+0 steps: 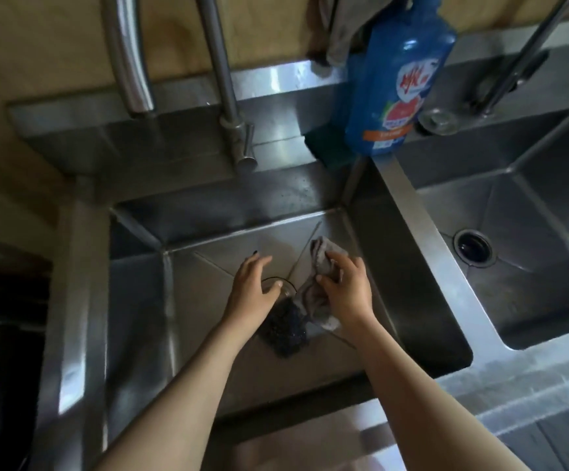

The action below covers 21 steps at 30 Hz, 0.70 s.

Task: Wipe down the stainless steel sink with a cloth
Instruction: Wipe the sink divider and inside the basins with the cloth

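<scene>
The left basin of the stainless steel double sink [140, 300] holds both hands and two things. The crumpled grey cloth [322, 258] lies on the basin floor right of centre, and the right hand [346, 292] holds it, fingers [335, 258] curled over it and thumb pinching a fold against them. Touching the cloth's left edge lies a drain strainer with a round metal rim and a dark mesh basket [286, 333], tipped on its side on the floor of the basin. The left hand [254, 287] rests over the strainer's rim, its fingers [257, 261] straight and slightly spread, the thumb laid on the rim. Whether it grips the rim cannot be told.

The right basin [548, 205] holds only its round dark drain opening [473, 248]. On the steel ledge behind the divider stand a tall blue plastic detergent bottle [400, 79], a dark green sponge [323, 149] just beside its base, and a small round clear lid-like object [439, 121]. Two steel taps [223, 73] rise over the left basin.
</scene>
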{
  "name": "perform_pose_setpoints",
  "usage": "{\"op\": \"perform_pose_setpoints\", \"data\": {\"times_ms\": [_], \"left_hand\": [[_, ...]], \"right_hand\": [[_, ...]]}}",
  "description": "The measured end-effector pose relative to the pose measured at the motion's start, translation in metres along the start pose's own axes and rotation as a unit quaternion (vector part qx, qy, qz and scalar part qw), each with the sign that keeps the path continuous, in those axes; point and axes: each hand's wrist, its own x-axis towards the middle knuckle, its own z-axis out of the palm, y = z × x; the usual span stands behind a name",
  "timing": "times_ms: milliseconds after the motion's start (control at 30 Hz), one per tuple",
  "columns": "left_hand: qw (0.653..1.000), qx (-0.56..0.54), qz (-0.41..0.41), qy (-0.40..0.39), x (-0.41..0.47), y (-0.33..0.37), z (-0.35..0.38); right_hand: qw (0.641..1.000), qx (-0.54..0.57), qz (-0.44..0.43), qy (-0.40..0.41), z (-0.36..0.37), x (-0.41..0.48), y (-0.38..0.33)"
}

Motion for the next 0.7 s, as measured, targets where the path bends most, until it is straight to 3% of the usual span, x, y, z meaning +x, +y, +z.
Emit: {"op": "perform_pose_setpoints", "data": {"times_ms": [167,333,533,700], "left_hand": [[0.994,-0.039,-0.072,0.077,-0.032,0.007,-0.011],[0.963,-0.087,-0.174,0.186,-0.069,0.008,-0.014],[0.934,-0.105,-0.192,0.281,-0.114,0.012,-0.020],[0.927,-0.093,-0.188,0.312,-0.148,0.001,-0.039]], "right_hand": [[0.995,0.015,-0.037,-0.086,-0.013,0.003,-0.004],[0.979,0.016,-0.095,-0.178,-0.014,0.007,-0.012],[0.951,-0.013,-0.157,-0.265,0.007,-0.001,-0.023],[0.935,-0.042,-0.190,-0.297,0.041,-0.023,-0.028]]}}
